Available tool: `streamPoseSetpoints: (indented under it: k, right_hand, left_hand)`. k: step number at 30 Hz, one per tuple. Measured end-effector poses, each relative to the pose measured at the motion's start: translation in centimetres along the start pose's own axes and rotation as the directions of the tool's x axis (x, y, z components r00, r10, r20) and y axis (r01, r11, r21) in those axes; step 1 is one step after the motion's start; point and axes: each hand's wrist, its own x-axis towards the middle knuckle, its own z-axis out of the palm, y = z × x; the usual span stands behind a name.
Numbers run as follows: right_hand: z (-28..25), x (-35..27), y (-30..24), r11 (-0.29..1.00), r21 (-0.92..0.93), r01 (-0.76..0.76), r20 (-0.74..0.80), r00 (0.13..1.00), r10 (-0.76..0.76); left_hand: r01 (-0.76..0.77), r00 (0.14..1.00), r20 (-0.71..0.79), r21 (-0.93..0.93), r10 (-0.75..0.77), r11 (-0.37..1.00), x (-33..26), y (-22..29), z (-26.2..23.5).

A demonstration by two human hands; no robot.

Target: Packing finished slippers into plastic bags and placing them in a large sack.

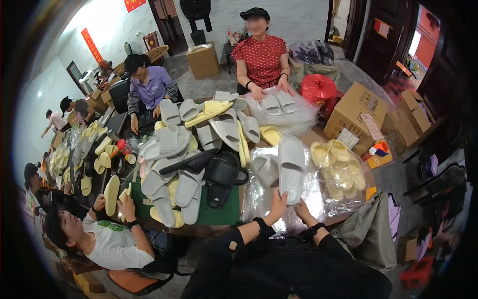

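A light grey slide slipper (pixel 291 172) stands tilted up before me, sole toward the table and heel toward me. My left hand (pixel 278 203) is closed on the left side of its heel. My right hand (pixel 303 211) has its fingers closed at the right edge of the heel; its fingertips are partly hidden. Just left of the slipper, another grey slipper (pixel 265 169) lies on clear plastic bags (pixel 312 197). Yellow slippers (pixel 338 172) in clear plastic sit at the right.
A heap of grey, yellow and black slippers (pixel 219 172) covers the table to my left. Opposite, a person in red rests hands on stacked clear bags (pixel 298 122) with grey slippers. A cardboard box (pixel 356 112) stands far right. A co-worker at left holds yellow slippers (pixel 111 194).
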Motion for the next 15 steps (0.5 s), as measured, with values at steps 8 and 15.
streamPoseSetpoints:
  k: [8,15]
  right_hand:
    - [-4.1,-0.1,-3.4,0.784,0.612,-0.105,-0.008,0.99,0.139]
    - [-5.6,2.8,-3.7,0.96,-0.074,0.271,-0.478,0.835,-0.272]
  left_hand:
    - [0.279,0.957,0.089,-0.043,-0.274,0.959,0.2,-4.9,1.5]
    - [-0.223,0.936,0.342,0.762,-0.084,0.608,-2.4,-3.0,2.9]
